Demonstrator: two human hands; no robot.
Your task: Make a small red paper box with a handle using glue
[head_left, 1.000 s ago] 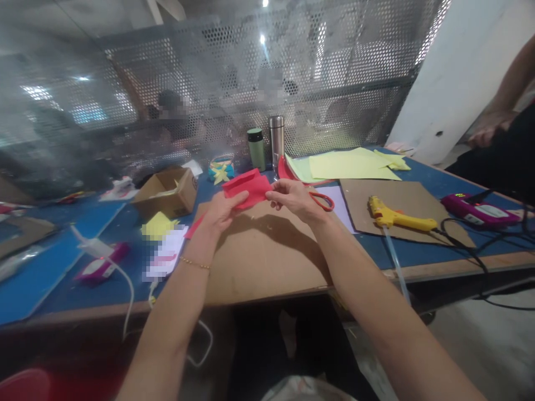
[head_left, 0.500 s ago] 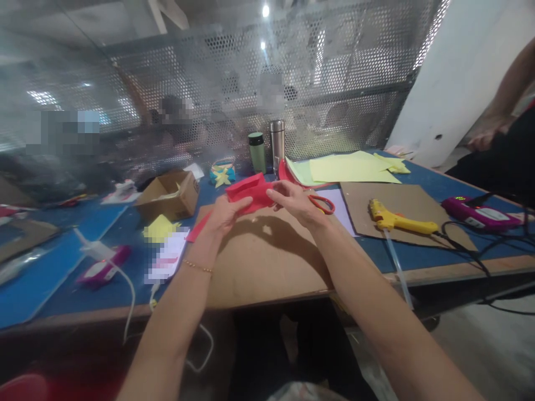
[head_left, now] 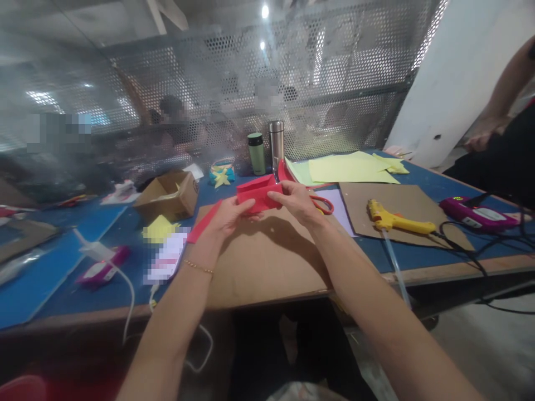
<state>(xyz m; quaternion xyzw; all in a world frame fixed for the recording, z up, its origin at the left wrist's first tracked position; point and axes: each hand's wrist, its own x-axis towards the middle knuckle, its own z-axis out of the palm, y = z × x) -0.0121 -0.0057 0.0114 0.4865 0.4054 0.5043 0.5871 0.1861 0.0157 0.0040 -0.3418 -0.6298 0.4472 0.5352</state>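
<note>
Above a cardboard sheet (head_left: 267, 262), a folded red paper box (head_left: 259, 199) is held up between both hands. My left hand (head_left: 230, 216) grips its left end, thumb on the near face and fingers underneath. At the right end, my right hand (head_left: 296, 200) pinches the near wall with the thumb, its fingers partly hidden behind. A red paper strip (head_left: 204, 221) lies by my left wrist. Red-handled scissors (head_left: 322, 205) rest just right of my right hand, partly covered.
A yellow glue gun (head_left: 397, 221) lies on another cardboard piece at right. Behind stand a green cup (head_left: 256, 155) and a steel flask (head_left: 276, 143). A small carton (head_left: 171, 195), a phone (head_left: 167, 257) and white cables are at left. A person's hand (head_left: 487, 132) is at far right.
The red paper box has shifted slightly right and turned more level, its near wall now facing me. My left hand has moved a little right with it, uncovering more of the red strip.
</note>
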